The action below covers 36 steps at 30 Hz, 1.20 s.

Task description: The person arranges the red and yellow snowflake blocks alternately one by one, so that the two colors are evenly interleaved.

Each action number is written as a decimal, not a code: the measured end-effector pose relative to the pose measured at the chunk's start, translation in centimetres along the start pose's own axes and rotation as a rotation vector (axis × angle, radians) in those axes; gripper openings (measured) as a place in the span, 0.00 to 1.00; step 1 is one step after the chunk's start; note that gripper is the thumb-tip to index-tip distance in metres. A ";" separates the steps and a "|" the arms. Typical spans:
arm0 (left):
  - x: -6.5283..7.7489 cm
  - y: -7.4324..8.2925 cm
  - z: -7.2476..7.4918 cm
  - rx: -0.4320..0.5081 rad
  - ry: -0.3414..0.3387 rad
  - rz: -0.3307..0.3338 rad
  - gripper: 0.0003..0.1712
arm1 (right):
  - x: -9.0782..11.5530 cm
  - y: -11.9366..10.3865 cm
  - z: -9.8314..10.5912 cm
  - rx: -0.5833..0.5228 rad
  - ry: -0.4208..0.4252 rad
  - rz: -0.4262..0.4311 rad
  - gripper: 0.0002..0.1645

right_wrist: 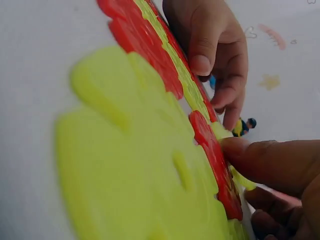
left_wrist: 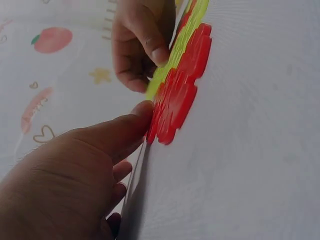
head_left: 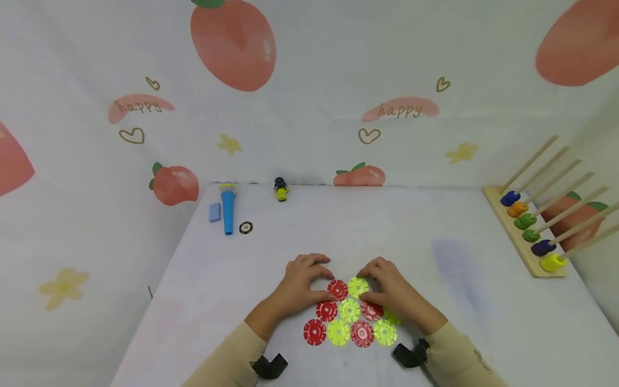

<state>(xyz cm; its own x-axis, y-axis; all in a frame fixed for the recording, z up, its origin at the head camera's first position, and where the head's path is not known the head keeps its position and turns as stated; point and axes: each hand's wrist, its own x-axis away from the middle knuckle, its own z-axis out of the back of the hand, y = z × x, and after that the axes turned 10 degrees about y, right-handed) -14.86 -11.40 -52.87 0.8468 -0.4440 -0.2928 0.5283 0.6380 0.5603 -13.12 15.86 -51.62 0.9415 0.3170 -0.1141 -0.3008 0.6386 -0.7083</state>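
Note:
Notched plastic discs in red and yellow-green lie flat in alternating rows. My left hand (head_left: 301, 284) pinches a red notched disc (head_left: 337, 290) in the back row by its edge, between thumb and a finger. Beside it, a yellow-green notched disc (head_left: 358, 287) lies between the thumb and index finger of my right hand (head_left: 393, 290). Closer to me are a red disc (head_left: 326, 311), a yellow-green disc (head_left: 350, 310) and a front row with a red disc (head_left: 315, 332) at its left end. The right hand partly covers discs at the right side.
A blue toy microphone (head_left: 228, 209), a light blue block (head_left: 215, 212), a black round chip (head_left: 246, 228) and a small toy figure (head_left: 280, 190) are toward the back left. A wooden peg rack (head_left: 524, 236) with coloured beads stands at the right edge.

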 end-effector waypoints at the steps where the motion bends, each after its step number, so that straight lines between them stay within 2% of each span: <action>1: -0.1 0.2 0.0 0.008 0.000 0.010 0.18 | 0.0 0.0 0.0 -0.010 0.007 -0.011 0.22; 3: -0.1 0.6 0.1 0.011 -0.006 0.026 0.19 | 0.0 0.0 0.1 -0.038 0.006 -0.028 0.22; 8: -0.4 1.6 -0.1 -0.035 -0.038 0.032 0.28 | 0.1 -0.1 0.3 -0.100 -0.004 -0.088 0.22; 12: -0.6 2.4 -0.4 -0.029 -0.053 0.067 0.24 | 0.1 -0.1 0.4 -0.143 0.024 -0.116 0.22; 15: -0.6 2.5 -0.6 0.022 -0.054 0.101 0.21 | 0.2 -0.1 0.5 -0.165 0.053 -0.147 0.21; 18: -0.6 2.3 -0.4 0.150 -0.031 0.153 0.16 | 0.2 0.0 0.8 -0.185 0.086 -0.190 0.18; 20: -0.6 2.0 -0.1 0.237 0.010 0.196 0.13 | 0.0 -0.1 1.2 -0.203 0.099 -0.205 0.15; 23: -1.1 0.9 0.5 0.334 0.119 0.252 0.10 | -0.8 -0.5 1.9 -0.247 0.104 -0.212 0.12; 27: -2.0 -1.1 1.4 0.360 0.291 0.331 0.10 | -2.5 -1.2 2.6 -0.302 0.098 -0.202 0.11; 32: -2.8 -3.6 2.2 0.274 0.451 0.394 0.08 | -5.5 -2.3 2.3 -0.368 0.095 -0.228 0.11; 36: -3.2 -4.8 2.4 0.141 0.502 0.407 0.13 | -8.1 -2.7 0.7 -0.375 0.081 -0.264 0.13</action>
<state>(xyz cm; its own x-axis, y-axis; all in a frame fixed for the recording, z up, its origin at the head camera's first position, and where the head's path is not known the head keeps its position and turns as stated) -20.19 -14.56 -52.74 0.9213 0.1841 -0.3426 0.1754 0.5893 0.7886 -20.02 12.12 -48.31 0.9918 0.1128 0.0606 0.0122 0.3880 -0.9216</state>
